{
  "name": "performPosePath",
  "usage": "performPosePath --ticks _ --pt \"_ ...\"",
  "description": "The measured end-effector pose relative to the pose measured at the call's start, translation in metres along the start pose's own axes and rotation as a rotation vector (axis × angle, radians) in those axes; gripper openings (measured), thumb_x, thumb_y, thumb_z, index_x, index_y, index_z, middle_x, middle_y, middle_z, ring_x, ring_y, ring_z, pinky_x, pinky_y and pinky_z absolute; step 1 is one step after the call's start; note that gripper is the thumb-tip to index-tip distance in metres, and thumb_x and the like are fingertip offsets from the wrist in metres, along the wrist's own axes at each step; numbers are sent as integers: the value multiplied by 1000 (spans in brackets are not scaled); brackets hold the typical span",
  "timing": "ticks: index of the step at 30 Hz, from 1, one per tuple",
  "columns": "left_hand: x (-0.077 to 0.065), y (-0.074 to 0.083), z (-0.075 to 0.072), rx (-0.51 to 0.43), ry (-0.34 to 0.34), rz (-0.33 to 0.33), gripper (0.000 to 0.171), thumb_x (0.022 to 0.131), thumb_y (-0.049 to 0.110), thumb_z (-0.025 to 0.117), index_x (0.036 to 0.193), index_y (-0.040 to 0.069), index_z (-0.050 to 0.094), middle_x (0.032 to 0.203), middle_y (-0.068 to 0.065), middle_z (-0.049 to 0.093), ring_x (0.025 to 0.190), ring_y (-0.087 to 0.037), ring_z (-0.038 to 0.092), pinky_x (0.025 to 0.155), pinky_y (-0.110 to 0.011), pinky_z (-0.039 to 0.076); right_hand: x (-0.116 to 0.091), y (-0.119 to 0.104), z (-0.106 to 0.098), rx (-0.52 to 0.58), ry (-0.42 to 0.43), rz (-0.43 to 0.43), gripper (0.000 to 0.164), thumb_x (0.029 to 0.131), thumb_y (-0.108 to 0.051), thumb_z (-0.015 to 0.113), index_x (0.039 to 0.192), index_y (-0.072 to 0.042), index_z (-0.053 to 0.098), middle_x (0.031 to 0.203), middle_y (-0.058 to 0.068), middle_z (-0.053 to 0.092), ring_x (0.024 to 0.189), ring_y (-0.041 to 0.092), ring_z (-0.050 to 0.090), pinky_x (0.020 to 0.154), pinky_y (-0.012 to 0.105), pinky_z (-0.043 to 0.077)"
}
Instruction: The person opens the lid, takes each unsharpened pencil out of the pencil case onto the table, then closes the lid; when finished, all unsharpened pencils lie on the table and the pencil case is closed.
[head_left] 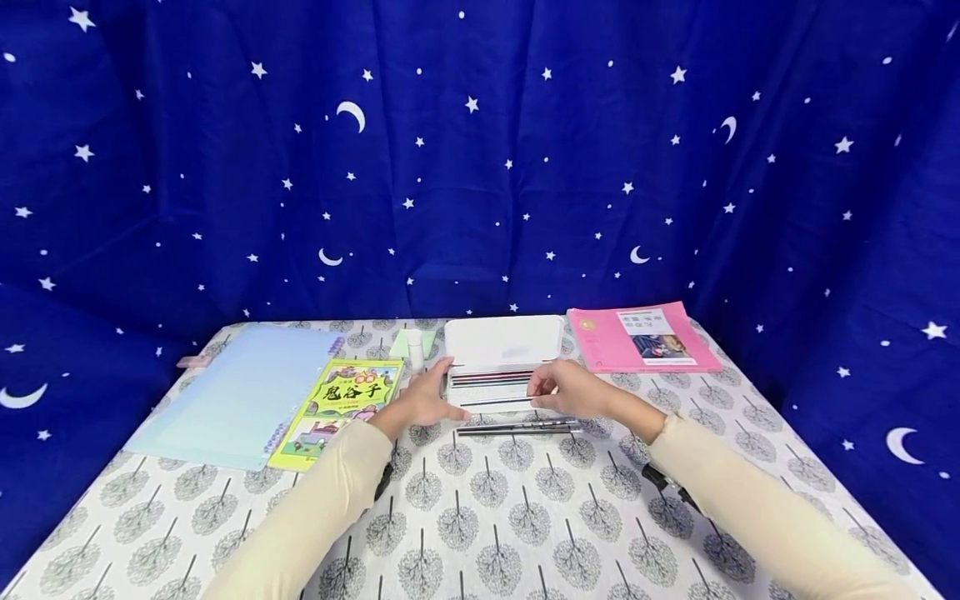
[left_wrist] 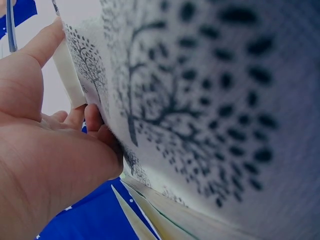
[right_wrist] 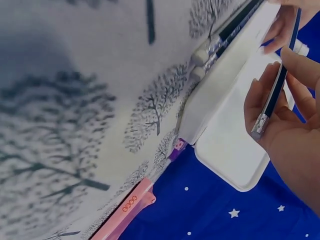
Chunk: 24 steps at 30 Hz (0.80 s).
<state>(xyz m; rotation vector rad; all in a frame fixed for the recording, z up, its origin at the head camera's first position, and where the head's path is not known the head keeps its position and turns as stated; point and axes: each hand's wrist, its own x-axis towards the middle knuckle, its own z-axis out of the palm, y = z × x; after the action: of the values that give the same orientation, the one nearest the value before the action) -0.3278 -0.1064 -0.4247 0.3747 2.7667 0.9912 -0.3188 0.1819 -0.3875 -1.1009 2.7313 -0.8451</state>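
A white pencil case point(head_left: 504, 340) stands with its lid raised and several coloured pencils point(head_left: 491, 377) lying inside. At its left end my left hand point(head_left: 427, 395) grips the case, thumb at the front corner and the other fingers along the side. My right hand point(head_left: 568, 389) pinches a dark pencil point(right_wrist: 275, 95) by thumb and fingers, above the front part of the case. That pencil has a silver ferrule and a pale eraser end. In front of the case, more dark pencils point(head_left: 517, 428) lie side by side on the cloth.
A white glue-stick-like tube point(head_left: 415, 348) stands behind my left hand, by a pale green piece point(head_left: 428, 341). To the left lie a yellow-green book point(head_left: 337, 408) and a light blue ring-bound folder point(head_left: 232, 392). A pink booklet point(head_left: 600, 346) is at the back right.
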Motion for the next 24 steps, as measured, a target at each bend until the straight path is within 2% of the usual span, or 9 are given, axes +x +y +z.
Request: performPosePath --ticks 9,15,24 --pt "0 1 0 13 2 -5 112 73 36 87 159 19 17 161 -12 27 147 -47 12 113 -71 16 -28 -11 12 85 -47 -19 6 87 -4 74 90 -5 69 79 -4 66 72 7 60 68 24 55" --pt "-1 -1 0 -4 2 2 112 73 36 87 159 19 17 161 -12 27 147 -46 13 113 -71 16 -34 -13 22 48 -45 -19 9 85 0 74 86 -6 68 69 -7 59 61 4 50 57 20 49" --pt "-1 0 0 -9 -2 1 112 73 35 87 159 18 17 161 -12 26 147 -47 12 112 -72 15 -35 -14 30 -1 -44 -13 14 81 0 76 84 -10 69 74 -8 63 63 4 54 63 21 52"
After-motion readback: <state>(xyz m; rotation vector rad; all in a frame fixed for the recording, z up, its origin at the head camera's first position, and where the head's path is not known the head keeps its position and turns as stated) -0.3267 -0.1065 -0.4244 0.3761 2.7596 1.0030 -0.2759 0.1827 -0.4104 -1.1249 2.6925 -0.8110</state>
